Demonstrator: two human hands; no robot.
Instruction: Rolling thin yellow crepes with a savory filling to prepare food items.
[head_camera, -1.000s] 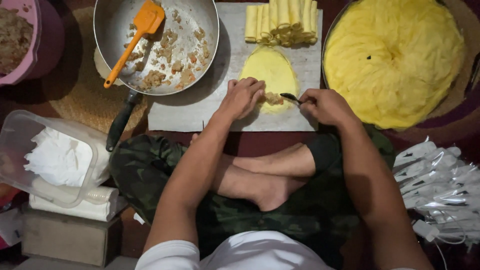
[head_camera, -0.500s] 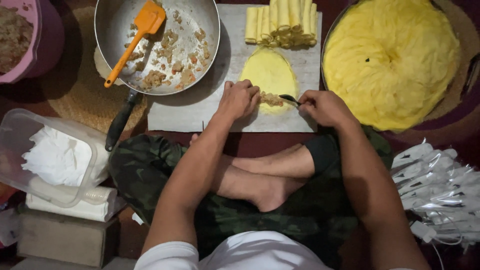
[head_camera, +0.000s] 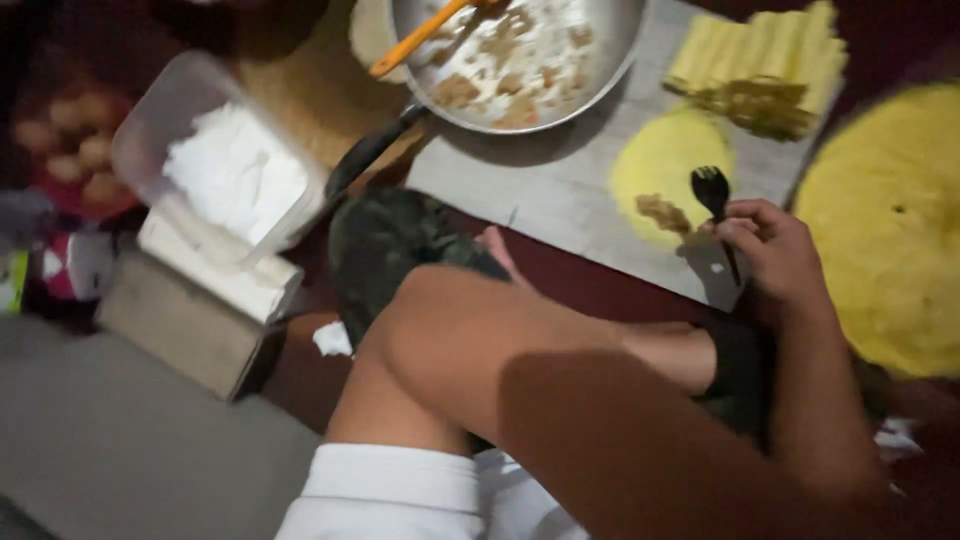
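My right hand (head_camera: 772, 252) grips a black fork (head_camera: 712, 190) by its handle, with the tines resting over a round yellow crepe (head_camera: 660, 160). The crepe lies flat on a grey board (head_camera: 540, 185), and a small heap of brown filling (head_camera: 662, 213) sits on its near edge, just left of the fork. My left hand is out of sight. Only its bent arm (head_camera: 450, 330) fills the foreground, raised off the board.
A metal pan (head_camera: 520, 60) with brown filling and an orange spatula (head_camera: 420, 38) sits at the board's far side. Rolled crepes (head_camera: 765, 55) lie far right. A big stack of yellow crepes (head_camera: 890, 220) is on the right. A clear tub of white tissue (head_camera: 225, 170) rests on boxes at left.
The view has swung left and tilted. My left hand has lifted off the crepe and gone out of sight. My right hand still holds the fork over the crepe.
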